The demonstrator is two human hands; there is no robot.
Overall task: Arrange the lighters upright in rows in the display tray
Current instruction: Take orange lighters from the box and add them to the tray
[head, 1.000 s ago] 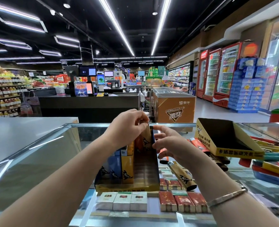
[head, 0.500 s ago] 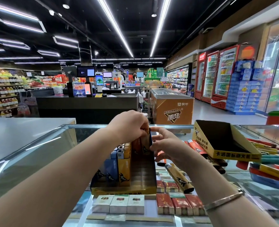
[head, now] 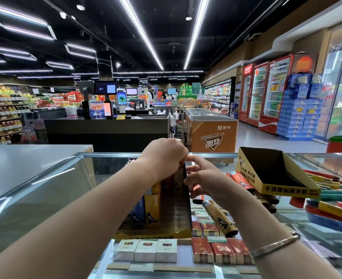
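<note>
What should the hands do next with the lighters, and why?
Probably ease the lighter at the back of the display tray down until it stands straight. The left hand is curled over the upright lighters there, the right hand steadies the tray's wall, and much of the tray floor is bare.

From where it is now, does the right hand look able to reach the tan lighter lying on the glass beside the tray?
Probably yes. The tan lighter lies flat on the glass counter, just below the right hand, with nothing over it. The hand is busy at the display tray edge, though.
</note>
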